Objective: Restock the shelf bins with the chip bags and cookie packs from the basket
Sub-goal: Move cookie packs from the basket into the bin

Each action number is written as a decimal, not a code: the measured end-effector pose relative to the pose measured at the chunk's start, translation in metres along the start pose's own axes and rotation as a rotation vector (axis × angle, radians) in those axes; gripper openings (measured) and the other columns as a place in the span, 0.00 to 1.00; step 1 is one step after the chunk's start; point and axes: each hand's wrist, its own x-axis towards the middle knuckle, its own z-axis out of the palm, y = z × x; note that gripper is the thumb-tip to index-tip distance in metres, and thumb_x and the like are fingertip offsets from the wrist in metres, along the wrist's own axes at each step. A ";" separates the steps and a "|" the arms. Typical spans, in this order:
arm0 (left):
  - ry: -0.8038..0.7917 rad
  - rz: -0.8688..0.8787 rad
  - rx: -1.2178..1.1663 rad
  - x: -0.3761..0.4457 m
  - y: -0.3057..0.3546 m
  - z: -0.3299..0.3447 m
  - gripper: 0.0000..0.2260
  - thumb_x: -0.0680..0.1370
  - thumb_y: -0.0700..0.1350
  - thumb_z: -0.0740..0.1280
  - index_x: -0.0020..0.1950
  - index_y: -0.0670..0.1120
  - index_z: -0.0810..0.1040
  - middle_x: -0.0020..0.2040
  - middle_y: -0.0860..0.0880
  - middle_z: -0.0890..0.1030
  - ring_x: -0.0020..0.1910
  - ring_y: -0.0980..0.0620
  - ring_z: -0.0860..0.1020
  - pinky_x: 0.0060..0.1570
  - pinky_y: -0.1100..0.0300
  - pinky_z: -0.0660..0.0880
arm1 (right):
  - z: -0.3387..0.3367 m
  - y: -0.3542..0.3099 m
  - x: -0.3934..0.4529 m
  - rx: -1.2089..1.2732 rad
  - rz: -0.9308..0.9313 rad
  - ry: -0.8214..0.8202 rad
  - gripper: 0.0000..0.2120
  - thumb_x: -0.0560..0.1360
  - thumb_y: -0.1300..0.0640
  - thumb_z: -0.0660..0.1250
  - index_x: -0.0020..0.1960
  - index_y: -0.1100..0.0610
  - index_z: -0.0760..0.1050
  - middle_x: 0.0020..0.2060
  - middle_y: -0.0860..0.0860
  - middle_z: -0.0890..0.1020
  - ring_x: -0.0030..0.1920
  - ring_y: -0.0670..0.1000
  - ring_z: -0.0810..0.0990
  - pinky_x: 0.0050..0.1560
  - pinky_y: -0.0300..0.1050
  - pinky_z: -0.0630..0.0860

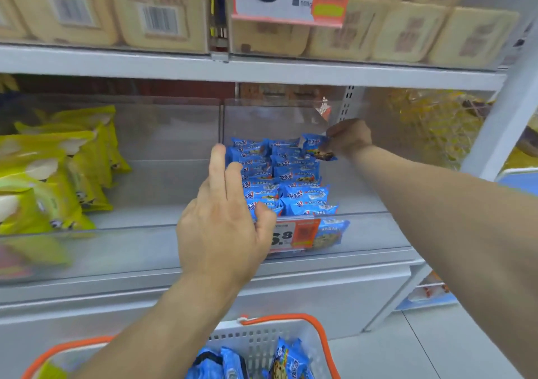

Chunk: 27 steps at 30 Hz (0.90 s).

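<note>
A clear shelf bin (364,201) holds several blue cookie packs (294,179) in stacked rows. My right hand (349,137) reaches deep into the bin and pinches one blue cookie pack (316,145) at the back of the pile. My left hand (224,218) hovers at the bin's front left with fingers straight, its thumb touching the front packs. Below, a white basket with orange handles (262,340) holds more blue cookie packs (291,361).
The clear bin to the left (163,151) holds yellow chip bags (58,174). An orange price tag (294,234) hangs on the cookie bin's front. Beige packages (163,8) fill the shelf above. A grey shelf upright (495,134) stands at right.
</note>
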 end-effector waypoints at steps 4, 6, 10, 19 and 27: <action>0.006 0.006 0.006 0.001 0.000 0.001 0.25 0.72 0.53 0.58 0.65 0.42 0.73 0.76 0.44 0.66 0.44 0.43 0.79 0.34 0.56 0.68 | 0.019 0.002 0.015 -0.064 -0.037 -0.054 0.14 0.68 0.62 0.79 0.53 0.60 0.84 0.53 0.52 0.85 0.48 0.46 0.81 0.55 0.35 0.75; 0.008 0.006 0.012 0.001 -0.001 0.001 0.25 0.72 0.53 0.58 0.65 0.42 0.73 0.76 0.44 0.67 0.44 0.44 0.80 0.34 0.56 0.69 | 0.024 0.007 0.018 -0.102 -0.072 -0.068 0.13 0.68 0.63 0.79 0.52 0.59 0.84 0.51 0.52 0.85 0.44 0.46 0.80 0.53 0.33 0.74; 0.009 0.009 0.011 0.001 -0.001 0.002 0.24 0.72 0.54 0.58 0.62 0.43 0.74 0.76 0.44 0.67 0.42 0.43 0.79 0.33 0.56 0.69 | 0.026 0.018 0.024 -0.160 -0.175 -0.071 0.12 0.70 0.61 0.78 0.52 0.58 0.84 0.55 0.54 0.83 0.50 0.49 0.81 0.57 0.38 0.76; 0.032 0.026 -0.005 0.001 -0.002 0.003 0.20 0.73 0.55 0.58 0.58 0.43 0.75 0.76 0.44 0.66 0.43 0.42 0.80 0.32 0.55 0.71 | 0.029 0.018 0.022 -0.315 -0.282 -0.129 0.15 0.77 0.68 0.66 0.59 0.56 0.83 0.57 0.53 0.83 0.56 0.56 0.82 0.60 0.48 0.79; 0.046 0.038 -0.034 0.001 -0.001 0.002 0.18 0.74 0.55 0.58 0.55 0.44 0.74 0.76 0.44 0.66 0.42 0.42 0.80 0.32 0.54 0.71 | 0.022 0.019 0.015 -0.413 -0.342 -0.234 0.28 0.75 0.71 0.64 0.67 0.47 0.77 0.64 0.52 0.79 0.61 0.56 0.79 0.62 0.51 0.78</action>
